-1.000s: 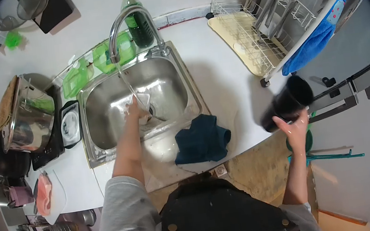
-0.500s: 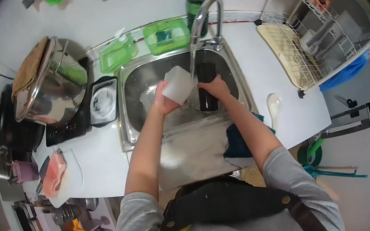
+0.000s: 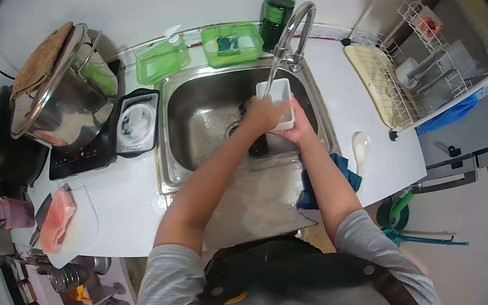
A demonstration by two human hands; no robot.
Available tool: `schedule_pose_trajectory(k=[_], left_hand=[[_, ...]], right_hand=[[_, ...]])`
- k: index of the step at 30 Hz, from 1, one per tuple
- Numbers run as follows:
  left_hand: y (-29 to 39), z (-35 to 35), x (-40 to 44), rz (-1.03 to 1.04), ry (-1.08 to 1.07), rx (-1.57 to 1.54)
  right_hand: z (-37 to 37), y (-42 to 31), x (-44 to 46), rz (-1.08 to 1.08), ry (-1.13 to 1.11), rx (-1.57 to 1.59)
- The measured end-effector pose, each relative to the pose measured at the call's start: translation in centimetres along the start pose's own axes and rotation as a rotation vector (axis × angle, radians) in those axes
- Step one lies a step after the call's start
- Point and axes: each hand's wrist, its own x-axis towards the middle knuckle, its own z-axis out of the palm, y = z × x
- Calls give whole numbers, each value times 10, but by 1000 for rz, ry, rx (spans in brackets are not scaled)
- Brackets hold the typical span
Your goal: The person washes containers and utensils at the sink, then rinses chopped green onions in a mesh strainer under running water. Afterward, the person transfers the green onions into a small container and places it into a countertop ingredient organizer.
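Observation:
A white square container (image 3: 281, 92) is under the running faucet (image 3: 295, 27), its open side facing up. My right hand (image 3: 300, 124) grips it from the right and below. My left hand (image 3: 265, 114) is at its left side, blurred by motion, so its fingers cannot be made out. Beneath my hands, a black tumbler (image 3: 258, 145) lies in the steel sink (image 3: 188, 110), partly hidden by my left hand and forearm. A dark teal cloth (image 3: 343, 171) is on the counter beside my right forearm.
Green trays (image 3: 234, 59) and a soap bottle (image 3: 278, 11) stand behind the sink. To the left are a steel pot (image 3: 73, 111), a black tray (image 3: 139, 125) and meat (image 3: 58, 222) on a board. A dish rack (image 3: 401, 93) and white spoon (image 3: 361, 148) are at right.
The black tumbler has left my right hand and now lies in the sink. My right hand has taken the white container, while my left hand has moved right toward it. The view has shifted slightly.

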Motion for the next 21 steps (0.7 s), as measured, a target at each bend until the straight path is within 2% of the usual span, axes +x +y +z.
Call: schedule_pose_trajectory(k=[1,4,5,8,9,12,13,15,17,18,20,21], left_hand=[[8,-3,-1,35,134,118],[6,-35,23,472,307,141],[10,-34,35,428,143,145],[-5,-2,40,494,169,194],[-3,12,37,404,228,162],[13,11,22,416,-215,134],[8,15,19,357,-259,-2],[-1,5,10,524,-229,-171],[-9,-7,3,719,-219,-343],[-12,-8,2,713,-186,-147],[-19,-8,8,692,-89,241],[-19,-8,15,510,-66,15]], right_hand=[[3,0,-7,-44,-42,39],[9,3,-14,-77,-70,100],[19,4,-16,-82,-57,100],[41,7,-17,-89,-97,135],[40,9,-14,-96,-102,145],[22,8,0,-87,-97,198],[20,3,-4,-66,-59,161],[18,-9,-10,-30,43,158],[8,-7,12,-39,26,101],[-12,-9,29,-50,30,73],[2,0,44,-244,332,-11],[-21,6,82,-331,290,48]])
